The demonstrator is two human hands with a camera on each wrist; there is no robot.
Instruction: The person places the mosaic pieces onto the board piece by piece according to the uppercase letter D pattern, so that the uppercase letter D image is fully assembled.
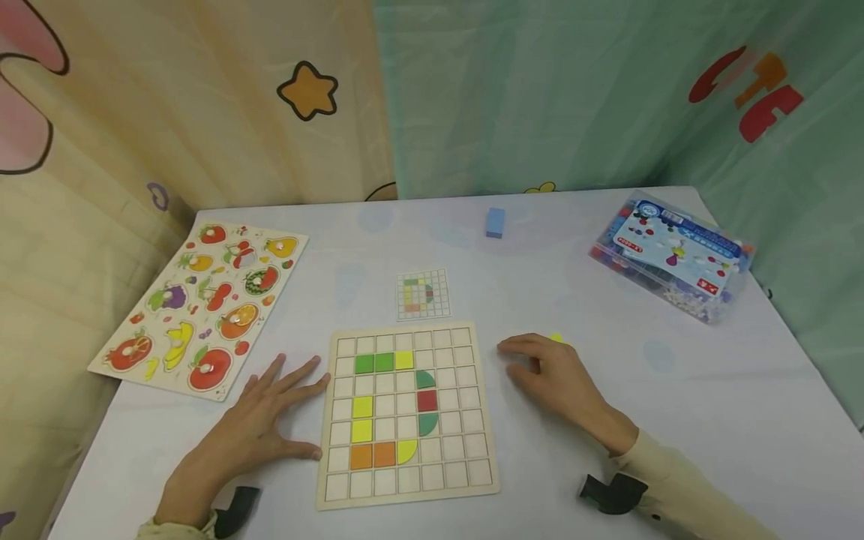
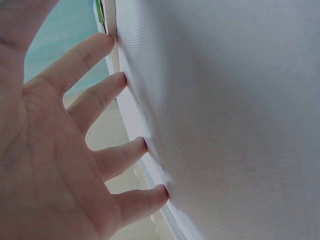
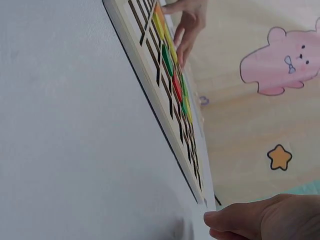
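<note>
A wooden grid board (image 1: 344, 487) lies in front of me with square and quarter-round pieces in some cells. Among them are a green square (image 1: 364, 364), a red square (image 1: 427, 401), an orange square (image 1: 361, 457) and a yellow quarter-round piece (image 1: 406, 451). My left hand (image 1: 259, 424) is spread at the board's left side, with thumb and index fingertips right at its edge. To the right of the board, my right hand (image 1: 553, 379) rests low over the table, fingers slightly bent and nothing visible in them. Just behind its knuckles a yellow piece (image 1: 556, 337) shows partly.
A small pattern card (image 1: 423, 295) lies behind the board. Farther back is a blue block (image 1: 496, 223). A fruit puzzle board (image 1: 229, 259) occupies the left side, and a clear plastic box with a printed label (image 1: 675, 247) sits at the back right.
</note>
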